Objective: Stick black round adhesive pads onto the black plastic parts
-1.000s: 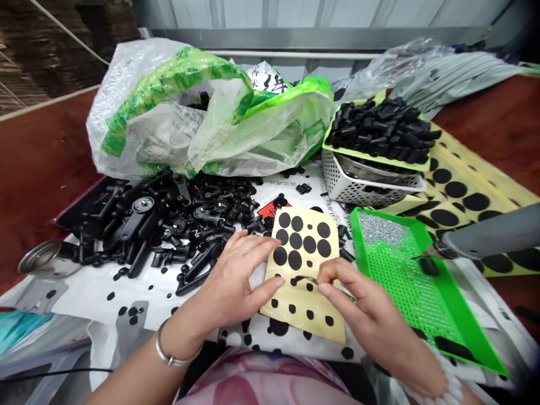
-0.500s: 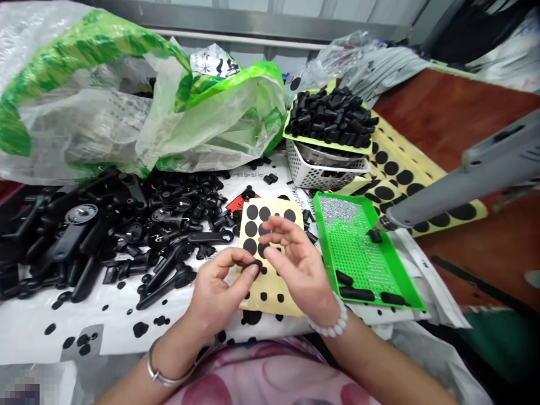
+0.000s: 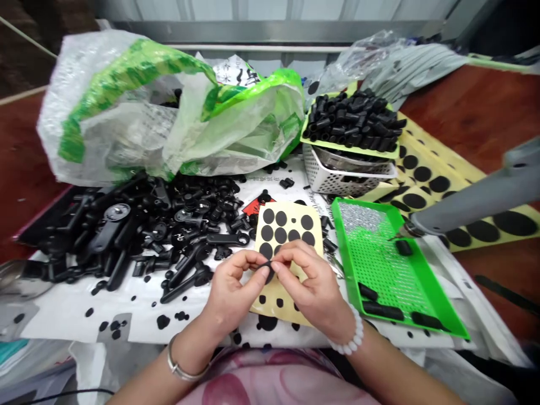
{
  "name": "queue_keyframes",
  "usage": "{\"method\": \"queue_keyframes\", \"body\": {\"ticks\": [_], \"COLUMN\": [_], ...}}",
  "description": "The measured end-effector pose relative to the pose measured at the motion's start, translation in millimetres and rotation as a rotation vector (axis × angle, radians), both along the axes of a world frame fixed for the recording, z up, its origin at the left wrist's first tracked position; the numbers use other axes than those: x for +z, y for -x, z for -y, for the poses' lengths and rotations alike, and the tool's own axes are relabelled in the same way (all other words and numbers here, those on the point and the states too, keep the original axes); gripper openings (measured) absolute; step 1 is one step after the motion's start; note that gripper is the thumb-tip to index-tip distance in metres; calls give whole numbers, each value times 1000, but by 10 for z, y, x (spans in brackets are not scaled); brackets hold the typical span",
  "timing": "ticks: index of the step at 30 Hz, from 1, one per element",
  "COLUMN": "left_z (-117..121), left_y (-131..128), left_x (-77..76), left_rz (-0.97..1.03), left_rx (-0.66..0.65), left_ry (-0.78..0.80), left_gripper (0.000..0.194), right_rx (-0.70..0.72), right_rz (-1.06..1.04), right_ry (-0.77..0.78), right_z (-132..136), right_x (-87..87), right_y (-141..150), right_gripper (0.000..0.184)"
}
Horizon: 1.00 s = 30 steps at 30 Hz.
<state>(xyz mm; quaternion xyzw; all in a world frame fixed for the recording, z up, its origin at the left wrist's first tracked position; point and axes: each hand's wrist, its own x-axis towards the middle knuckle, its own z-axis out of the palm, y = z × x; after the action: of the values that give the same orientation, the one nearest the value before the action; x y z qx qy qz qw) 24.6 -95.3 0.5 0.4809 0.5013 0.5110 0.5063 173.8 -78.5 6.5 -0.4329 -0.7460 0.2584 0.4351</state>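
My left hand (image 3: 232,292) pinches a thin round black sticker (image 3: 269,272) between thumb and forefinger. From the other side, the thumb and forefinger of my right hand (image 3: 314,284) close on the sticker's edge, so both hands meet at it. Just under my hands lies a yellow backing sheet (image 3: 259,306), with rows of round black stickers (image 3: 267,233) on its upper part and small black spots lower down. My fingers cover the middle of the sheet.
Black plastic parts (image 3: 109,230) are heaped at the left. A green tray (image 3: 343,253) on the right holds silvery bits and black tubes, with a grey tool (image 3: 476,202) reaching over it. Behind stand a white basket (image 3: 324,174) topped with black tubes and a large plastic bag (image 3: 236,135).
My right hand has come in to my left hand, and its spread fingers have closed on the sticker's edge. The view has turned a little to the left.
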Motion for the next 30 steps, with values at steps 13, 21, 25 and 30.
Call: {"method": "queue_keyframes", "body": {"ticks": [13,21,25,30], "left_z": [-553,-736,-440,-53], "left_y": [1225,1562,1240,666], "left_x": [269,418,490,226], "left_rz": [-906,-441,-70,452], "left_rx": [645,639,443,63], "left_ry": [-244,-69,-46,212], "left_gripper": [39,17,20,24], "right_rx": [-81,-67,-45,94], "right_rz": [71,-40,-293,-549], "right_ry": [-297,-139,152,394], "right_z": [-45,-19,-21,-32], "right_x": [-99,-162,-130,-91], "right_y": [-65,-108,-75,75], "right_gripper": [11,10,23,66]}}
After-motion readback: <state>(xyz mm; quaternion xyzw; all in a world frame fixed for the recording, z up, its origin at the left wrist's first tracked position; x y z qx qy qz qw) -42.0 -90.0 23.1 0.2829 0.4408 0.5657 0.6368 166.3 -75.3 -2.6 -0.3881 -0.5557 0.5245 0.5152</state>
